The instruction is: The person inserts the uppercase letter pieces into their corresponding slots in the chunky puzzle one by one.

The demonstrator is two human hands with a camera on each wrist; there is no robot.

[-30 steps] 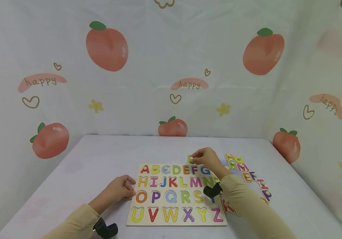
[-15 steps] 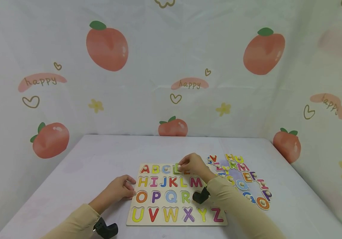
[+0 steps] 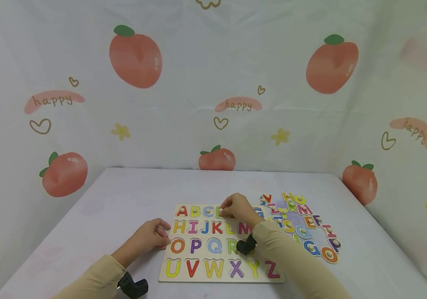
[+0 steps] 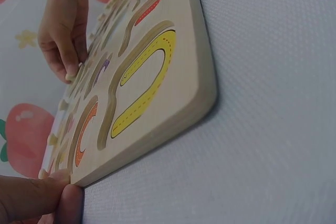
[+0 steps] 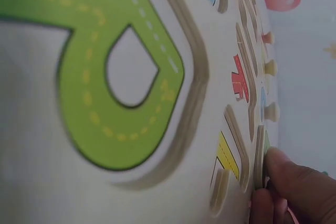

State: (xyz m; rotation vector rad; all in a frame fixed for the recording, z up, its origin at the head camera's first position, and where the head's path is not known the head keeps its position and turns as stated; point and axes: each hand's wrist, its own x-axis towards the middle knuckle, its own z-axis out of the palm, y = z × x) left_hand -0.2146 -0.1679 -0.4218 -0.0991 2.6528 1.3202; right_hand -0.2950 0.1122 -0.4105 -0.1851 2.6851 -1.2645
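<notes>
A wooden alphabet puzzle board [image 3: 198,279] lies flat, with knobbed pieces A [image 3: 181,211], B [image 3: 195,211] and C [image 3: 208,211] in its top row. My right hand [image 3: 238,207] pinches the knob of a green letter piece [image 3: 218,212] at the D recess. Fingers cover most of that piece; whether it sits flush I cannot tell. At the board's left edge, my left hand [image 3: 146,237] holds on beside the O recess. In the left wrist view its thumb [image 4: 44,187] lies over the edge, with a finger against the side.
Several loose knobbed letters lie right of the board, among them a blue Q [image 3: 303,231], a blue G [image 3: 311,248] and an orange O [image 3: 329,255]. The right forearm hides part of this area. A printed cloth [image 3: 183,137] hangs behind the white table [image 3: 138,187].
My right hand has carried the green letter piece from beyond the board's top edge, left and nearer, to the D recess. The left hand stays at the board's edge.
</notes>
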